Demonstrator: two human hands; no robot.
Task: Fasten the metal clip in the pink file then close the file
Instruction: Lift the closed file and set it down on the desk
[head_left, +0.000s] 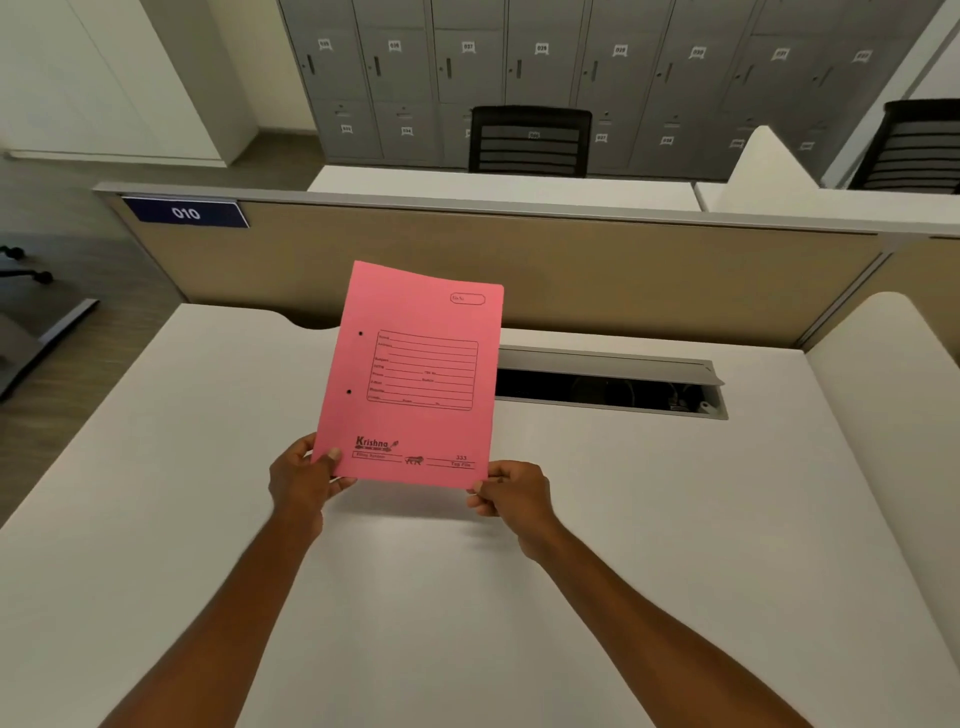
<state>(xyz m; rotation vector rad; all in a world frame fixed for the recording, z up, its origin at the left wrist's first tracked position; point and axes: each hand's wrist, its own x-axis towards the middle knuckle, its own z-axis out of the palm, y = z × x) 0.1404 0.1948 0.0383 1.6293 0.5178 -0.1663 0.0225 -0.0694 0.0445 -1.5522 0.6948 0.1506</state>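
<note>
The pink file (415, 374) is shut and held up above the white desk, its printed front cover facing me. Two small punch holes show near its left edge. My left hand (304, 475) pinches the bottom left corner, thumb on the cover. My right hand (511, 491) pinches the bottom right corner. The metal clip is not visible; the cover hides the inside of the file.
The white desk (467, 597) spreads under my arms. An open cable tray slot (613, 387) lies behind the file on the right. A beige partition (571, 270) with a "010" label (186, 213) bounds the far edge. Grey lockers and black chairs stand beyond.
</note>
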